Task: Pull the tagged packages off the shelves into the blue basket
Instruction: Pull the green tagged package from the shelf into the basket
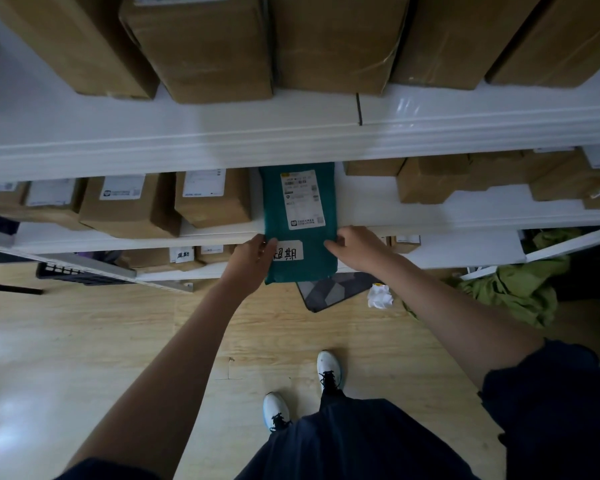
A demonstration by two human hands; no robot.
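Open slot on the middle shelf (395, 206) — brown boxes (212, 197) crowd its left, more boxes (426, 180) its right; the upper shelf (291, 140) roofs it, bare floor (118, 323) below.

Both hands, left hand (253, 255) and right hand (355, 244), grip the green package (300, 216) (white tag (289, 251) attached).

White shelving (222, 133) over pale wood floor (84, 341).
Brown cardboard boxes (205, 46) in rows on upper and middle shelves; teal mailer (300, 202) half off the middle shelf's front edge; on the floor, grey patterned mat (329, 289), crumpled white paper (380, 296), green cloth (513, 289).
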